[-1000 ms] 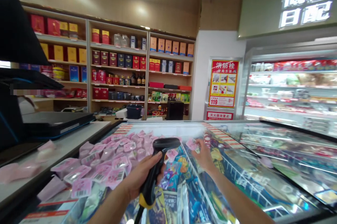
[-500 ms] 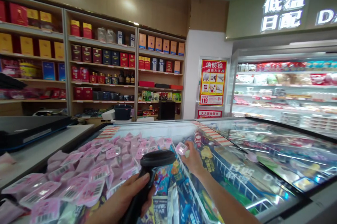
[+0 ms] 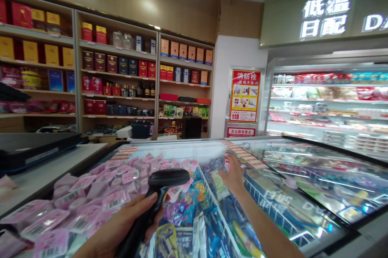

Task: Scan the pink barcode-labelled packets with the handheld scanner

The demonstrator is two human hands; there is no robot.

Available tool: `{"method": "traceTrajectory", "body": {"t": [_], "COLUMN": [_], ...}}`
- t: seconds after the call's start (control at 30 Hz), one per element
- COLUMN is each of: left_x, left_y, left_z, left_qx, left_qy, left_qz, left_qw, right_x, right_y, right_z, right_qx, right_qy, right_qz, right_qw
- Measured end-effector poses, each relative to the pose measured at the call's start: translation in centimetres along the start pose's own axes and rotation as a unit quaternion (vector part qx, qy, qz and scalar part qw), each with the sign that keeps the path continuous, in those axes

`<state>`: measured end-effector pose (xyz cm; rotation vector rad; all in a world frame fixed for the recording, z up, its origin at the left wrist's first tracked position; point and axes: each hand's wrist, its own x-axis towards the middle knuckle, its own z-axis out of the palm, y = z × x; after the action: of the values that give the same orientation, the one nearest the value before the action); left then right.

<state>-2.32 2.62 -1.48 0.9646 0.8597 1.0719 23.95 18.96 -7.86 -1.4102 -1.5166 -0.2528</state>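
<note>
My left hand (image 3: pixel 142 213) is wrapped around the handle of a black handheld barcode scanner (image 3: pixel 168 178), its head pointing right over the freezer. My right hand (image 3: pixel 233 173) reaches over the wire-divided compartment, fingers curled. A small pinkish bit shows at its fingertips, too blurred to name. Just below the thumb lies a pale green packet (image 3: pixel 220 185). Many pink packs with barcode labels (image 3: pixel 117 198) are heaped on the left side. Colourful wrapped packets (image 3: pixel 184 237) lie beneath the scanner.
A white wire divider (image 3: pixel 222 219) separates the freezer's compartments. Glass lids (image 3: pixel 318 177) cover the right side. A black flat device (image 3: pixel 36 149) sits on the counter at left. Shelves of boxed goods (image 3: pixel 118 64) and a lit refrigerated display (image 3: pixel 327 104) stand behind.
My right hand has moved right and slightly up; the small pink-labelled pack at its fingertips no longer shows clearly. My left hand has shifted left with the scanner.
</note>
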Motion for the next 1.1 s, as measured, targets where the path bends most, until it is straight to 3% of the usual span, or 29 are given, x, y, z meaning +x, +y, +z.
{"method": "traceTrajectory", "body": {"t": [0.13, 0.27, 0.37, 0.63, 0.87, 1.1], "left_x": [-0.3, -0.5, -0.9, -0.9, -0.7, -0.5], "left_y": [0.0, -0.3, -0.6, -1.6, -1.8, -1.4], "left_z": [0.0, -0.2, -0.4, -0.2, -0.4, -0.4], "left_qx": [0.019, 0.02, 0.02, 0.018, 0.052, 0.069], "left_qy": [-0.006, -0.013, -0.001, 0.035, 0.034, 0.035], "left_qz": [-0.007, -0.007, -0.012, -0.018, -0.004, 0.019], "left_qw": [1.0, 1.0, 1.0, 0.999, 0.998, 0.997], "right_x": [-2.7, -4.8, -5.3, -4.5, -3.9, -2.9], "right_y": [-5.5, -8.2, -8.5, -7.0, -5.4, -3.3], "right_z": [1.5, 3.1, 3.7, 3.3, 3.3, 2.6], "right_qx": [0.144, 0.182, 0.181, 0.2, 0.227, 0.168], "right_qy": [-0.164, -0.223, -0.215, -0.119, -0.094, -0.08], "right_qz": [-0.08, -0.081, -0.077, -0.042, -0.032, 0.022], "right_qw": [0.973, 0.954, 0.956, 0.972, 0.969, 0.982]}}
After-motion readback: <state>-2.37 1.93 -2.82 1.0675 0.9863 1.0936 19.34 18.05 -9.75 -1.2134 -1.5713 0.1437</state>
